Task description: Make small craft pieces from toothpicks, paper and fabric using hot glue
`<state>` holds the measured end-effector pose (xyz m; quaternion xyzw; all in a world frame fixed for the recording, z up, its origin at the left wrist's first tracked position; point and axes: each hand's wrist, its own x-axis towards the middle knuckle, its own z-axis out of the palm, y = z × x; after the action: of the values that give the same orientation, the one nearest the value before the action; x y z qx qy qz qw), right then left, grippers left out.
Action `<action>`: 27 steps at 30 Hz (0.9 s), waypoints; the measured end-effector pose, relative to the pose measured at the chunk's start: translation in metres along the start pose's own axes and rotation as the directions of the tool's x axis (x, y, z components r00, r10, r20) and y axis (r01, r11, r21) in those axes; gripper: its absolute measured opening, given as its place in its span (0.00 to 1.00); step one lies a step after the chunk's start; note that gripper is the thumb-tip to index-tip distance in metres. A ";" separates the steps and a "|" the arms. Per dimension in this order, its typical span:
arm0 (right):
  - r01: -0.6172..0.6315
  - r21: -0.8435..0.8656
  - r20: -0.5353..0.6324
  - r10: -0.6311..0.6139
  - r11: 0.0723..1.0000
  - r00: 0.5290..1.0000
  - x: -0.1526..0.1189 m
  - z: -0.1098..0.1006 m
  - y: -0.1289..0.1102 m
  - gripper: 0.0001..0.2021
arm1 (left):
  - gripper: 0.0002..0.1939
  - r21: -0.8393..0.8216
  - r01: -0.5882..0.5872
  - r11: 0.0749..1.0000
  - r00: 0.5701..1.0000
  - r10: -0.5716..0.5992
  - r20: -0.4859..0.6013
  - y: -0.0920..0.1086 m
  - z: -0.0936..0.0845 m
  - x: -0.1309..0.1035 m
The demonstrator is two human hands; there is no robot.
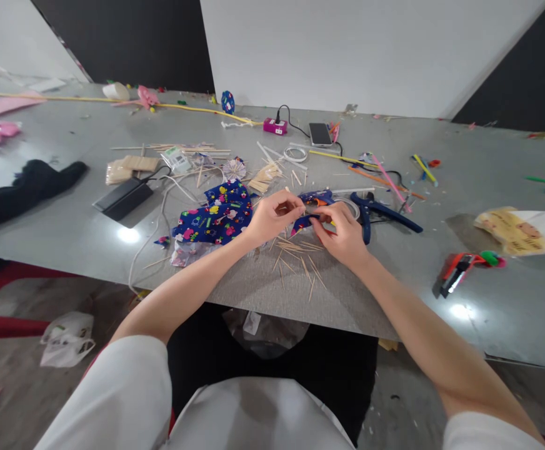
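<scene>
My right hand (342, 232) pinches a small strip of blue patterned fabric (303, 223) above the table. Close beside it, my left hand (276, 215) is closed in a pinch at the strip's upper end; what lies between its fingertips is too small to make out. Loose toothpicks (295, 247) lie scattered beneath both hands. A larger piece of the same printed fabric (219, 214) rests to the left of my left hand. Just behind the hands is a blue and orange glue gun (317, 198), partly hidden. A dark blue plier-like tool (387, 211) lies right of my right hand.
A black power adapter (125, 197) with cables and bundles of wooden sticks (134, 164) lie left. At the back are a purple power socket (275, 126) and a phone (320, 134). An orange and black cutter (457, 275) and a printed paper bag (519, 231) lie right.
</scene>
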<state>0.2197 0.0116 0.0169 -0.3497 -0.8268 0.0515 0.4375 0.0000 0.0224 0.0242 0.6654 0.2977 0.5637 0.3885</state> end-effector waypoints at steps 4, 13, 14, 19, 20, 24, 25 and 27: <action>-0.049 0.034 -0.090 0.052 0.998 0.995 -0.002 -0.002 -0.006 0.05 | 0.06 0.054 -0.015 0.998 0.999 0.017 -0.037 -0.003 -0.002 0.001; -0.400 0.275 0.126 0.379 0.875 0.917 0.001 0.003 -0.024 0.16 | 0.03 0.394 -0.320 0.862 0.930 0.366 -0.044 0.001 -0.012 0.000; -0.437 0.325 0.161 0.406 0.839 0.900 0.002 0.005 -0.025 0.16 | 0.03 0.414 -0.352 0.839 0.918 0.397 -0.022 0.002 -0.012 -0.001; -0.499 0.471 0.234 0.442 0.728 0.866 0.001 0.008 -0.025 0.16 | 0.04 0.437 -0.405 0.803 0.907 0.415 0.076 0.002 -0.012 -0.004; -0.483 0.474 0.217 0.434 0.736 0.875 0.000 0.009 -0.024 0.15 | 0.04 0.437 -0.402 0.805 0.909 0.408 0.085 0.002 -0.011 -0.004; -0.401 0.405 0.132 0.381 0.822 0.915 -0.001 0.007 -0.025 0.11 | 0.04 0.398 -0.393 0.829 0.915 0.396 0.077 0.002 -0.009 -0.003; -0.372 0.369 0.104 0.360 0.851 0.927 -0.001 0.007 -0.026 0.11 | 0.04 0.383 -0.394 0.836 0.915 0.397 0.075 0.002 -0.009 -0.003; -0.297 0.287 0.040 0.299 0.910 0.953 0.002 0.004 -0.029 0.10 | 0.04 0.357 -0.389 0.849 0.918 0.387 0.081 0.002 -0.007 -0.003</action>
<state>0.2000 -0.0083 0.0271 -0.4040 -0.7461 0.2374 0.4731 -0.0073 0.0200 0.0249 0.7740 0.2558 0.5629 0.1366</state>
